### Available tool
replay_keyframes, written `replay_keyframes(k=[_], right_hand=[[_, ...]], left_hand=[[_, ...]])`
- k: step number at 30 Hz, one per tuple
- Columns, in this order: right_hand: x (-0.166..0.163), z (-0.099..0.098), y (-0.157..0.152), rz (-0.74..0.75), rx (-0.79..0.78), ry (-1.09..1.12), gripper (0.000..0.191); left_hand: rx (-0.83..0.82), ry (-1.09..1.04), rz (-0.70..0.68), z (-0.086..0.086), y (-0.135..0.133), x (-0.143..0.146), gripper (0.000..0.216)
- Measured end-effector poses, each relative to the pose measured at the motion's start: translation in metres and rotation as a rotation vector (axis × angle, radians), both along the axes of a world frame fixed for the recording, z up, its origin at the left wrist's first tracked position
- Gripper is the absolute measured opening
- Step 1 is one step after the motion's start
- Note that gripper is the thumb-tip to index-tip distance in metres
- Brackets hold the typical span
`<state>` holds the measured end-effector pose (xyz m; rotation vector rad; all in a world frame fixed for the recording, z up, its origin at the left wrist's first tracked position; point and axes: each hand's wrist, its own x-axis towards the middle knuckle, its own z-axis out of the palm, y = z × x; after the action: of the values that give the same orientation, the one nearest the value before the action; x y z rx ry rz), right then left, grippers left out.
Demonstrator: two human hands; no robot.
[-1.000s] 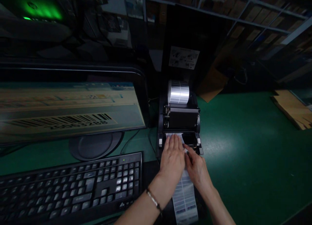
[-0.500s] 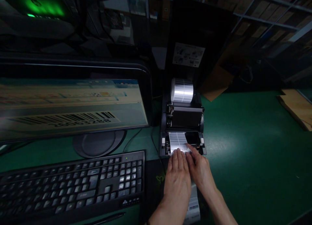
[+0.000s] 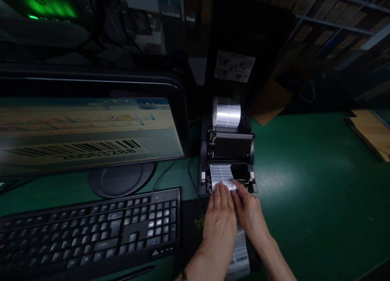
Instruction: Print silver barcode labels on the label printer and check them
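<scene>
A black label printer (image 3: 227,147) stands open on the green table, with a silver label roll (image 3: 226,112) at its top. A strip of white labels (image 3: 222,175) runs out of its front slot and down toward me, its tail (image 3: 240,258) showing below my wrists. My left hand (image 3: 219,218) lies flat on the strip, fingers stretched out together, fingertips at the printer's front edge. My right hand (image 3: 248,210) rests beside it, its fingers extended onto the strip's right edge.
A monitor (image 3: 88,128) showing a barcode stands at the left, with a black keyboard (image 3: 88,232) in front of it. Flat cardboard (image 3: 370,132) lies at the far right. Shelving with boxes (image 3: 319,25) fills the dark background.
Both hands have slid back toward me along the strip, uncovering the labels in the printer's slot. Over the last half second they barely moved.
</scene>
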<state>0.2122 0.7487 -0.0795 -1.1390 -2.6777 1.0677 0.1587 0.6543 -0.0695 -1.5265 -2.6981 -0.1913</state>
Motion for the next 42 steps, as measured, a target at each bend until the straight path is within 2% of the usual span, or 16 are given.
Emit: replay_keyframes(k=[8,15,18,21,23,27,33,38,42], right_hand=[[-0.001,0.000,0.000,0.014,0.022,0.027,0.043],[-0.002,0.001,0.002,0.052,0.022,-0.020,0.044],[-0.002,0.005,0.004,0.064,0.105,-0.062,0.041],[-0.006,0.008,0.009,0.071,0.257,-0.035,0.036],[-0.012,0.005,0.013,0.111,0.298,0.027,0.036],[-0.029,-0.008,0.020,0.173,0.287,0.120,0.038],[-0.043,-0.020,0.027,0.158,0.238,0.068,0.043],[-0.040,-0.014,0.027,0.169,0.226,0.075,0.041],[-0.017,0.000,0.014,0.125,0.253,0.182,0.039]], left_hand=[[-0.231,-0.208,-0.012,0.003,0.020,-0.024,0.047],[-0.251,-0.276,-0.066,-0.011,0.042,-0.052,0.044],[-0.253,-0.284,-0.081,-0.012,0.045,-0.058,0.047],[-0.252,-0.289,-0.092,-0.011,0.045,-0.060,0.046],[-0.250,-0.292,-0.104,-0.009,0.044,-0.061,0.044],[-0.249,-0.293,-0.115,-0.009,0.043,-0.063,0.041],[-0.238,-0.289,-0.118,-0.012,0.043,-0.063,0.039],[-0.231,-0.296,-0.097,-0.014,0.045,-0.060,0.039],[-0.235,-0.293,-0.050,-0.015,0.051,-0.052,0.039]])
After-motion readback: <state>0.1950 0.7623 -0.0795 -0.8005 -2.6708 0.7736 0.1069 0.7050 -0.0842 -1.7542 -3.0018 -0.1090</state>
